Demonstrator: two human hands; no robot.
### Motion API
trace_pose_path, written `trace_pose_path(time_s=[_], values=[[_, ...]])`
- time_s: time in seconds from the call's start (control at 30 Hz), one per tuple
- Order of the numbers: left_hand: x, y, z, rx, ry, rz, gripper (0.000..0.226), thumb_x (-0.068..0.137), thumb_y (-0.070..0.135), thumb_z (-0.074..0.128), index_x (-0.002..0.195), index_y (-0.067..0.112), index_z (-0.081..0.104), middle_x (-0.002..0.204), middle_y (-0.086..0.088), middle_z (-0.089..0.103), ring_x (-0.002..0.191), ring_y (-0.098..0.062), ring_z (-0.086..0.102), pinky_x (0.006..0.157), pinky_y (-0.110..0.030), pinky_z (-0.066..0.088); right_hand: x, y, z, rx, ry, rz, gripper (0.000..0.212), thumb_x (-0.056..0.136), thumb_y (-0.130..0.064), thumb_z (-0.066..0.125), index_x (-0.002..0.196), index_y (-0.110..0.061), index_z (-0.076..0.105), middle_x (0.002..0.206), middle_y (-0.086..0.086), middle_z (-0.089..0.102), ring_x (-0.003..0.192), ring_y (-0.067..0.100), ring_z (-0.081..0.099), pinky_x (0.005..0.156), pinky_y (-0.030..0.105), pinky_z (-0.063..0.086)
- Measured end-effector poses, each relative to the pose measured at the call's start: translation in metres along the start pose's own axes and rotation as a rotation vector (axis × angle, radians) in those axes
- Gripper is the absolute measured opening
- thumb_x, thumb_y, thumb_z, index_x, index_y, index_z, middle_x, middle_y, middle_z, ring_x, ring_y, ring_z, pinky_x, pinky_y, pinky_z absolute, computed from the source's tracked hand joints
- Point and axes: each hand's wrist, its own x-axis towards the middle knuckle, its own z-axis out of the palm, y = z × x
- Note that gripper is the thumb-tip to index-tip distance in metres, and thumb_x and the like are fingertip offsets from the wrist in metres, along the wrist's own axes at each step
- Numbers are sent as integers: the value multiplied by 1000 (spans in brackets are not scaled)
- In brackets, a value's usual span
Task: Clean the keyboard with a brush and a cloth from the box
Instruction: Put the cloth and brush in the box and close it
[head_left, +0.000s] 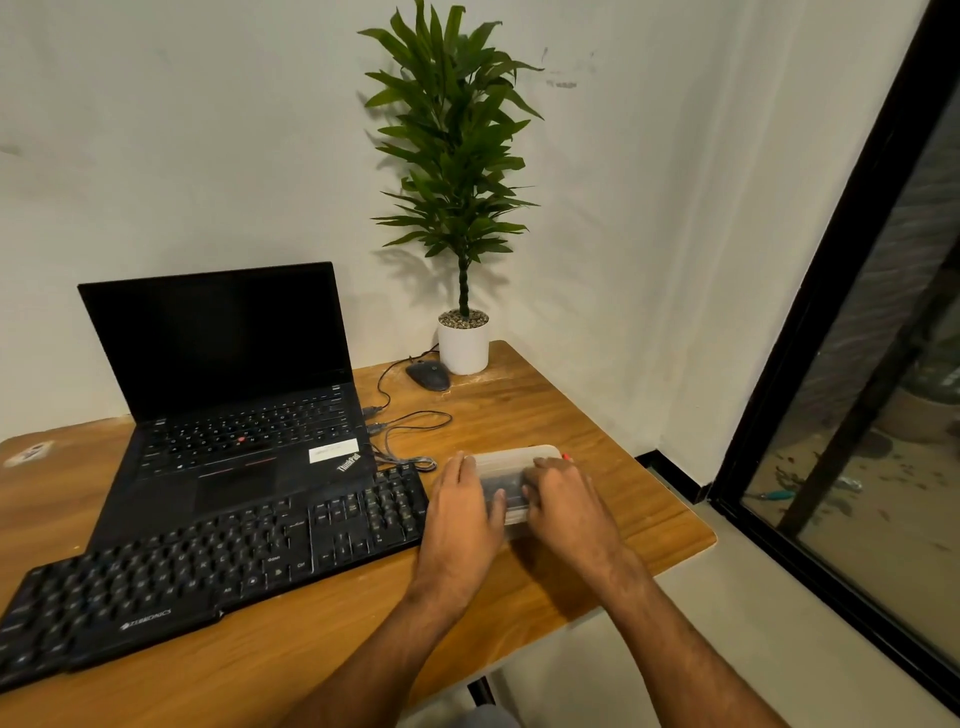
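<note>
A black full-size keyboard (208, 566) lies slanted along the front of the wooden table (311, 660). To its right stands a translucent plastic box (511, 462) with a lid; something dark shows dimly through it. My left hand (462, 509) rests on the box's left side, fingers over the lid. On the right side lies my right hand (563, 501), its fingers curled over the lid's edge. A small red piece (566, 457) sticks out at the box's far right corner. Neither brush nor cloth can be made out.
An open black laptop (234, 395) stands behind the keyboard. Cables (410, 431) loop between it, a dark mouse (428, 375) and the keyboard. A potted plant (462, 343) fills the far corner. The table's right edge drops to the floor beside a black-framed glass door (841, 364).
</note>
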Motion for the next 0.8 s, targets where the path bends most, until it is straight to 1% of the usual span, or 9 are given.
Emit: trace_pose_path(time_s=[0.07,0.13,0.17,0.23,0.33,0.43,0.53,0.67,0.8], values=[[-2,-2,-1,-28,27,-73,61,103,33,63,155,10,41,158,-6,45,144,-17,44,120,-26,33,0,1,1,-10,-2,1,22,98,-18,59,114,-15,72,116,2,70,110,13,62,111,32,43],[0,-6,-1,-74,18,-169,50,100,35,67,142,13,51,135,-3,60,118,-14,58,96,-21,48,0,3,1,-1,10,22,25,99,-20,57,119,-16,72,122,2,69,114,14,61,109,31,42],[2,-7,-3,-93,1,-220,45,100,36,67,137,14,55,126,-1,63,108,-13,60,86,-21,48,1,2,0,1,7,30,26,99,-21,56,120,-16,71,124,2,68,115,15,60,108,31,42],[7,-9,-5,-138,-57,-308,40,100,39,67,132,16,61,115,2,67,98,-14,62,77,-25,49,1,0,-1,-5,-6,42,28,100,-21,55,123,-17,70,128,2,67,119,16,58,110,32,41],[16,-12,-7,-162,-119,-387,34,98,41,68,125,21,67,106,5,69,93,-17,64,75,-28,50,1,1,-3,-2,-36,62,28,101,-22,55,123,-19,70,132,1,65,122,16,57,116,32,34],[26,-12,-9,-187,-142,-447,25,94,39,71,114,25,71,103,3,73,95,-20,71,84,-36,61,1,7,-7,19,-85,96,29,101,-22,56,127,-21,69,141,-1,60,132,20,52,116,38,39],[31,-10,-12,-263,-173,-503,13,94,31,71,105,25,66,103,1,72,95,-21,70,81,-35,60,2,8,-10,42,-121,115,32,100,-22,57,130,-21,67,147,-2,56,138,22,46,117,41,38],[31,-7,-10,-328,-165,-526,21,94,37,75,109,23,69,103,1,72,95,-20,70,78,-33,58,3,10,-13,67,-116,140,35,100,-18,57,134,-19,64,148,-2,55,139,21,45,116,38,38],[29,-4,-6,-332,-108,-553,32,90,41,78,115,22,70,110,1,72,98,-20,68,73,-32,55,3,10,-13,84,-139,157,35,100,-18,57,134,-20,64,149,-1,53,141,23,43,117,42,37]])
